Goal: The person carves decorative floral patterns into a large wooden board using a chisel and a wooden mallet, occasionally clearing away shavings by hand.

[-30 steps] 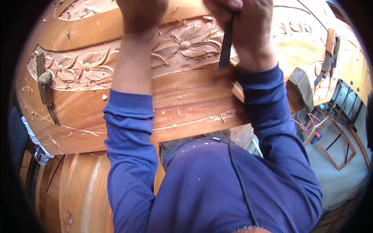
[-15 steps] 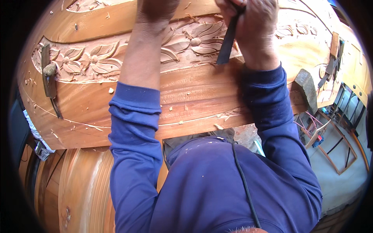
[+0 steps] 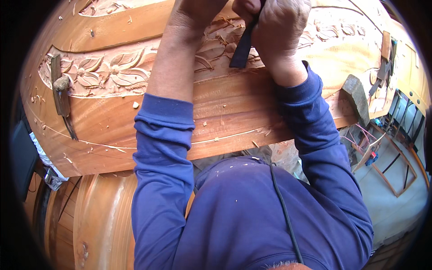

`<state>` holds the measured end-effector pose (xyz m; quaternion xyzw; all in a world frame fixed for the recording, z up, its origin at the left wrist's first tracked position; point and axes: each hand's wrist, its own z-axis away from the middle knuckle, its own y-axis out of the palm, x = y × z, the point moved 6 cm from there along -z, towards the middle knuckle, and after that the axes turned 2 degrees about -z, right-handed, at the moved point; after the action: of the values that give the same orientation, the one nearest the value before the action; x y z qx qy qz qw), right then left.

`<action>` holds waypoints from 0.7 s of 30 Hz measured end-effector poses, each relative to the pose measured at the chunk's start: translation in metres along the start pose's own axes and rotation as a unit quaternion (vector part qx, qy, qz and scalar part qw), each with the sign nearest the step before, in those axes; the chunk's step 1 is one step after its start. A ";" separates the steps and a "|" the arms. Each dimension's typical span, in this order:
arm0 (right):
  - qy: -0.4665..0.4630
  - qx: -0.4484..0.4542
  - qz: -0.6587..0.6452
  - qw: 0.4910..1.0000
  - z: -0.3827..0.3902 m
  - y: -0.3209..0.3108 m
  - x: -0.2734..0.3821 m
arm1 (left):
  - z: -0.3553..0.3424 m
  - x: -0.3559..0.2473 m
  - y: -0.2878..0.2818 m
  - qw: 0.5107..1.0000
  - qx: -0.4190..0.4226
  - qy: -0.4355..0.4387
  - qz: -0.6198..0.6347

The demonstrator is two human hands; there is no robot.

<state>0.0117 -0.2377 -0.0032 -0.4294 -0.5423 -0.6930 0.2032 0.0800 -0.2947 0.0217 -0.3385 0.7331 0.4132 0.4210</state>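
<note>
A large reddish-brown wooden panel (image 3: 234, 105) lies before me, with a band of carved flowers and leaves (image 3: 114, 69) across it. At the top edge my right hand (image 3: 283, 27) is wrapped around a dark, flat-bladed tool (image 3: 243, 48), whose wide end points toward me over the carving. My left hand (image 3: 200, 10) is over the carved band beside it; its fingers are cut off by the picture's top edge, so what they do is hidden. Fresh curls of wood lie on the carving near both hands.
A wooden-handled carving tool (image 3: 62, 90) with a thin dark blade lies at the panel's left end. At the right lie a grey block (image 3: 355, 99) and several dark-bladed tools (image 3: 384, 67). Moulded wood (image 3: 101, 216) stands lower left; a thin rectangular frame (image 3: 398, 180) is lower right.
My right hand and the flat-bladed tool have moved left and slightly up. My left forearm has shifted right, bringing the hands closer. The panel appears slightly shifted in the view.
</note>
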 end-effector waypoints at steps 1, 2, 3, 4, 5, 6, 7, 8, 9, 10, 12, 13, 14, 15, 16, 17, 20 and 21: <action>-0.009 0.039 -0.013 0.999 -0.003 0.004 -0.002 | -0.001 0.001 0.003 1.000 -0.018 -0.001 0.005; -0.006 0.041 -0.013 0.999 -0.003 0.005 -0.006 | -0.004 0.006 -0.001 1.000 -0.026 -0.001 0.008; -0.007 0.039 -0.011 0.999 -0.003 0.005 -0.007 | -0.006 0.011 -0.005 0.999 -0.035 -0.002 0.012; 0.017 -0.008 0.014 1.000 -0.001 0.006 -0.009 | -0.013 0.024 -0.013 0.986 0.066 0.005 0.154; 0.043 -0.057 0.040 0.997 0.003 0.006 -0.010 | -0.013 0.026 -0.013 0.968 0.115 0.011 0.224; 0.054 -0.027 0.033 0.998 0.006 0.014 -0.007 | -0.012 0.028 -0.013 0.942 0.163 0.010 0.292; 0.055 -0.027 0.033 0.998 0.007 0.017 -0.005 | -0.013 0.027 -0.019 0.976 0.092 0.027 0.197; 0.075 -0.021 0.044 0.996 0.008 0.019 -0.006 | -0.015 0.025 -0.026 0.994 0.019 0.042 0.100; 0.096 -0.015 0.055 0.994 0.008 0.021 -0.008 | -0.019 0.026 -0.032 0.994 0.017 0.042 0.099; 0.099 -0.015 0.054 0.993 0.006 0.024 -0.009 | -0.023 0.019 -0.035 0.988 0.047 0.092 0.113; 0.091 -0.003 0.054 0.994 0.003 0.023 -0.011 | -0.024 0.025 -0.041 0.995 0.003 0.055 0.080; 0.091 -0.002 0.052 0.995 0.003 0.023 -0.012 | -0.024 0.026 -0.042 0.996 -0.008 0.044 0.074; 0.091 0.003 0.050 0.995 0.002 0.022 -0.014 | -0.023 0.026 -0.045 0.997 -0.017 0.035 0.068; 0.090 0.009 0.048 0.995 0.000 0.021 -0.018 | -0.024 0.026 -0.050 0.997 -0.026 0.030 0.061; 0.087 0.014 0.043 0.995 -0.003 0.021 -0.021 | -0.025 0.024 -0.052 0.998 -0.033 0.025 0.055; 0.087 0.015 0.037 0.995 -0.003 0.020 -0.024 | -0.023 0.023 -0.054 0.998 -0.041 0.016 0.054; 0.086 0.014 0.008 0.996 -0.005 0.018 -0.028 | -0.017 0.021 -0.053 0.997 -0.054 0.001 0.057; 0.088 0.014 -0.004 0.996 -0.006 0.016 -0.026 | -0.014 0.021 -0.051 0.996 -0.057 -0.007 0.065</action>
<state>0.0356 -0.2533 -0.0151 -0.3616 -0.5342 -0.7210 0.2531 0.1095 -0.3320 -0.0096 -0.3105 0.7257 0.4836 0.3782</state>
